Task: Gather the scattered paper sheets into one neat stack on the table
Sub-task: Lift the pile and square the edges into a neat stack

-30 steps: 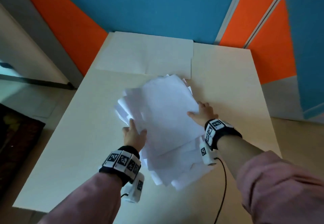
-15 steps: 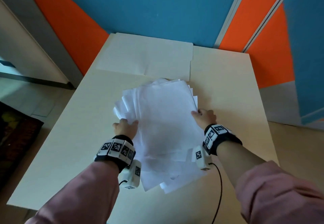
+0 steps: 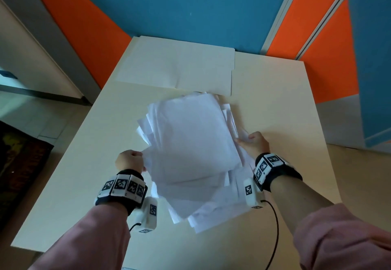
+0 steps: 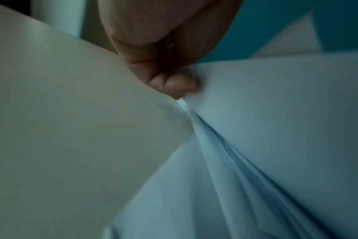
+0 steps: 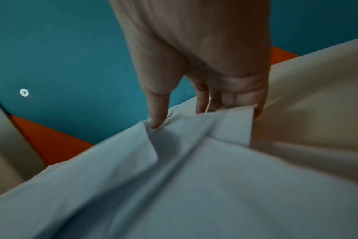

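A loose pile of white paper sheets (image 3: 194, 153) lies fanned and uneven in the middle of the pale table (image 3: 281, 104). My left hand (image 3: 131, 159) grips the pile's left edge with curled fingers; the left wrist view shows the fingers (image 4: 174, 84) tucked against the sheets (image 4: 266, 129). My right hand (image 3: 254, 142) holds the right edge. In the right wrist view its thumb (image 5: 157, 111) presses on top of the sheets (image 5: 194, 177) and the other fingers curl under a lifted corner.
An opened cream folder (image 3: 179, 68) lies flat at the far end of the table, just beyond the pile. Orange and blue wall panels stand behind. Bare tabletop shows on both sides of the pile. Black cables (image 3: 275, 227) hang from the wrist cameras.
The pile has turned from slanted to nearly square with the table. Both hands slid along its sides, and the left hand's fingers curled onto the left edge.
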Demonstrator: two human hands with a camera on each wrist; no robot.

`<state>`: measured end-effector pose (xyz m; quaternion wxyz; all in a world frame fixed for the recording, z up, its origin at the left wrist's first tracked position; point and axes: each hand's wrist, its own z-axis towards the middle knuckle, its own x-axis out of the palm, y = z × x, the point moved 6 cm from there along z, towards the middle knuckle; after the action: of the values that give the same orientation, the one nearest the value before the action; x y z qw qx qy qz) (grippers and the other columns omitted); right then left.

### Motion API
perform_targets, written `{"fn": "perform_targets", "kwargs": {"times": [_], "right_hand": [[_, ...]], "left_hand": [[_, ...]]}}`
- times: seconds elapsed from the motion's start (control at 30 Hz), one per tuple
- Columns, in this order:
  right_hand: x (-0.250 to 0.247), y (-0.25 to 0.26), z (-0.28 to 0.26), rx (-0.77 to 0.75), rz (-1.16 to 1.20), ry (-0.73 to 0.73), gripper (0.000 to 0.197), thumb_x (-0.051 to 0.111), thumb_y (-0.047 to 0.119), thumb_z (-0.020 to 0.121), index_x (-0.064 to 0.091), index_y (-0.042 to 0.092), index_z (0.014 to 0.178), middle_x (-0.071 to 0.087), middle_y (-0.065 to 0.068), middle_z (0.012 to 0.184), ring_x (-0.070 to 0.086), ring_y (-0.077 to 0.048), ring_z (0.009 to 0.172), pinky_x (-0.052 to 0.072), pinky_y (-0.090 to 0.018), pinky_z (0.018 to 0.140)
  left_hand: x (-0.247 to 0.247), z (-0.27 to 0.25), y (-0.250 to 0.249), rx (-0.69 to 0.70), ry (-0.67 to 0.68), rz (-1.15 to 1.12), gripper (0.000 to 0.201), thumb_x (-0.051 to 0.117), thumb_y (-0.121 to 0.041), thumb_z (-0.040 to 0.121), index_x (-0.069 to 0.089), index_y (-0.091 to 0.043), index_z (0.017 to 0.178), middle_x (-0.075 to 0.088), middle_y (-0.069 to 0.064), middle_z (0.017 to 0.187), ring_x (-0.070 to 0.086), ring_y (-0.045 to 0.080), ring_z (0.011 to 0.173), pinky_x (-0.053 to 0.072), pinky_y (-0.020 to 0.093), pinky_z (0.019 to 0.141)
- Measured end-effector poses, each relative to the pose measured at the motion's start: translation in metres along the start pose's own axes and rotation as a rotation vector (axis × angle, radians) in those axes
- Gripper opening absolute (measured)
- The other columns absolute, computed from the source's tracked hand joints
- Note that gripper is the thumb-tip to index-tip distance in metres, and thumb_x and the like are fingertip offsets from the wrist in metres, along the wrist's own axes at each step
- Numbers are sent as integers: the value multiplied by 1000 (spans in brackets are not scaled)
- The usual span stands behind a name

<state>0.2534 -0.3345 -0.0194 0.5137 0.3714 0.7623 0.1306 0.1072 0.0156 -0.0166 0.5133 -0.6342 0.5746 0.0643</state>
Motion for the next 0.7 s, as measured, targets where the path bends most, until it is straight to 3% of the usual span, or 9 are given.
{"fn": "perform_targets", "kwargs": {"times": [0.1, 0.17, 0.23, 0.3, 0.37, 0.43, 0.57, 0.63, 0.7], "right_hand": [[6, -1, 1, -13, -29, -10, 40, 62, 24, 86, 52, 3, 118, 60, -17, 121, 57, -30, 102, 41, -27, 83], [8, -1, 2, -15, -47, -10, 36, 53, 20, 90, 52, 3, 121, 59, -20, 123, 57, -33, 108, 43, -31, 87], [11, 0, 1, -19, -60, 15, 40, 47, 20, 92, 49, 4, 130, 57, -19, 129, 55, -34, 115, 43, -33, 92], [12, 2, 3, -27, -97, -8, 42, 46, 18, 92, 49, 2, 130, 55, -20, 130, 54, -36, 117, 43, -36, 93], [5, 4, 4, -15, -125, -126, 38, 46, 13, 90, 48, -5, 124, 51, -26, 129, 50, -41, 118, 42, -40, 94], [-1, 5, 4, -12, -93, -221, 32, 45, 2, 89, 48, -10, 118, 52, -29, 126, 50, -42, 117, 41, -40, 94], [-9, 13, 8, -68, 32, -303, 30, 45, -7, 86, 57, -4, 113, 62, -23, 119, 56, -36, 111, 40, -27, 80], [-14, 28, 11, -129, 144, -298, 33, 49, -4, 87, 56, 0, 118, 61, -21, 121, 56, -33, 111, 33, -16, 71], [-13, 42, 13, -191, 270, -197, 45, 54, 3, 88, 45, 7, 132, 54, -18, 131, 51, -29, 119, 29, -11, 76]], "left_hand": [[-2, 0, 9, -34, 46, -14, 26, 43, -2, 88, 66, 1, 78, 65, 9, 40, 69, 12, 46, 41, 20, 50], [11, -6, 14, 4, 245, 102, 28, 48, 0, 83, 61, -5, 58, 55, 1, 26, 53, 6, 26, 41, 20, 44], [25, -20, 15, 16, 480, 228, 20, 56, -2, 80, 61, -8, 62, 58, -3, 36, 53, 7, 32, 39, 16, 39], [25, -25, 8, 46, 568, 387, 8, 58, -12, 83, 62, -8, 77, 59, 2, 59, 58, 14, 55, 44, 20, 47], [20, -21, -6, 168, 530, 586, 24, 49, -21, 91, 62, -2, 98, 64, 10, 84, 64, 27, 83, 51, 28, 67], [9, -11, -23, 249, 333, 570, 42, 36, -26, 98, 58, 5, 116, 64, 20, 114, 58, 35, 110, 46, 35, 90], [12, 5, -30, 158, 205, 327, 51, 24, -26, 101, 54, 9, 122, 54, 27, 128, 48, 37, 121, 35, 36, 100], [17, 11, -34, 99, 186, 222, 50, 29, -28, 99, 48, 6, 129, 48, 27, 134, 46, 38, 123, 34, 37, 102], [19, 16, -38, 64, 149, 139, 50, 39, -29, 97, 42, 2, 136, 44, 24, 138, 46, 37, 125, 35, 38, 103]]}}
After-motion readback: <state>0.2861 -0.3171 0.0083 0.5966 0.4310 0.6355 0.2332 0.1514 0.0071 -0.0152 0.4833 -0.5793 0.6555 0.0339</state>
